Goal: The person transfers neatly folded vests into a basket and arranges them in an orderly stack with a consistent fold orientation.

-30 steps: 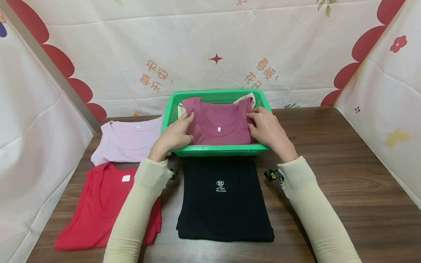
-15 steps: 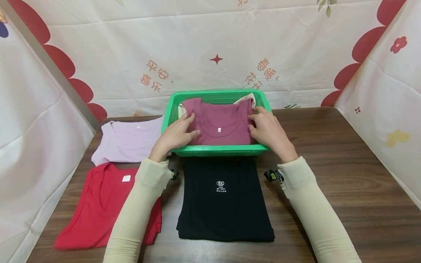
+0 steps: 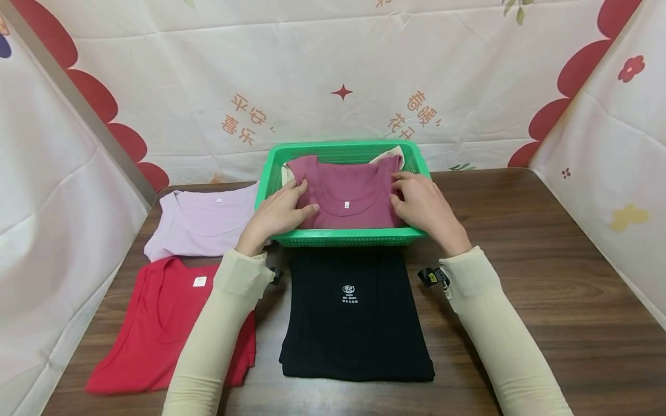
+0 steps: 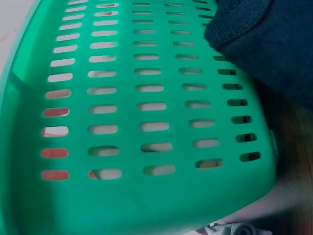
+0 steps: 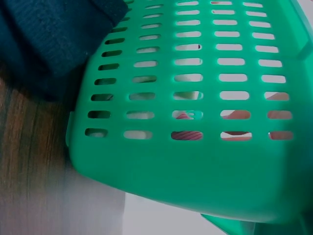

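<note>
A mauve tank top (image 3: 359, 184) lies folded inside a green plastic basket (image 3: 348, 234), its neckline and small white label facing up. Cream fabric (image 3: 393, 153) peeks out beneath its upper corners. My left hand (image 3: 277, 212) reaches over the basket's left front corner, fingers and extended thumb resting on the top's left side. On the right side, my right hand (image 3: 422, 199) rests its fingertips against the top's edge. Both wrist views are filled by the slotted basket wall (image 4: 132, 198), which hides most of the fingers; dark fabric (image 5: 49, 44) hangs in the near corner.
Directly in front of the basket lies a folded black garment (image 3: 359, 341) with white print. Left of it are a red tank top (image 3: 130, 346) and, farther back, a lavender one (image 3: 218, 219). A patterned white cloth (image 3: 333, 52) stands behind the wooden table (image 3: 551, 260).
My left thumb has slid slightly rightward onto the mauve tank top. The right fingertips have shifted a little left along its edge. Basket and other garments stay put.
</note>
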Demonstrator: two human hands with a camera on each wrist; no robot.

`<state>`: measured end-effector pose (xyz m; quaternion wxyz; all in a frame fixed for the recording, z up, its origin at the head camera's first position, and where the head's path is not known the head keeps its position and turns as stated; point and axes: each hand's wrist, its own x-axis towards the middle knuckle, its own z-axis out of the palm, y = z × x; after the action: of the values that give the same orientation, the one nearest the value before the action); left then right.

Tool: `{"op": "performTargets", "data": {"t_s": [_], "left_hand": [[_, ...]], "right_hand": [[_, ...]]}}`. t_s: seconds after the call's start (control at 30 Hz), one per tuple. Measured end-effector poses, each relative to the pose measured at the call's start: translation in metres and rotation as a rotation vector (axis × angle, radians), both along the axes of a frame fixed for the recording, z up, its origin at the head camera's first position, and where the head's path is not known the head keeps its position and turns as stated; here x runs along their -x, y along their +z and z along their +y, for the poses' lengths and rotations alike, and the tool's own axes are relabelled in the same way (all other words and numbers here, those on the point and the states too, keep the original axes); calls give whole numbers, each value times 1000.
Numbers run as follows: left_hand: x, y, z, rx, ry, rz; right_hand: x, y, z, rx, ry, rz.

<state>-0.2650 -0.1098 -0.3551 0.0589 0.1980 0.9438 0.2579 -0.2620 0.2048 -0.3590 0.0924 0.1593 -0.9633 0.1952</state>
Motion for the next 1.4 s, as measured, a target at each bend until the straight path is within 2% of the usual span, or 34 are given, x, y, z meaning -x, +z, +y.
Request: {"op": "performTargets", "data": {"t_s": [0.23,0.4,0.7,0.77,0.93,1.0,1.13,1.27,1.4], "left_hand": [[1,0,1,24,-1,0],[1,-1,1,38,9,-15],[-3,-1,0,2,44,-39],[-3,-1,0,4,41,-28],[-2,-3,1,20,-17,52],[-1,-4,1,15,-17,77],[-2,-5,2,6,9,86],[-1,-6,2,16,5,81],[-1,-5,2,14,2,84]], "right_hand": [[1,-1,0,-24,-2,22],[1,-1,-1,-29,19,78],[-1,-1,-3,-10,23,125],[-2,0,-3,-11,15,127],[-3,0,-4,-55,8,114],[-4,-1,-4,-81,3,107],[-5,0,-4,-151,8,92],[-5,1,-5,-215,27,68],[-4,1,-4,-175,16,54]]}}
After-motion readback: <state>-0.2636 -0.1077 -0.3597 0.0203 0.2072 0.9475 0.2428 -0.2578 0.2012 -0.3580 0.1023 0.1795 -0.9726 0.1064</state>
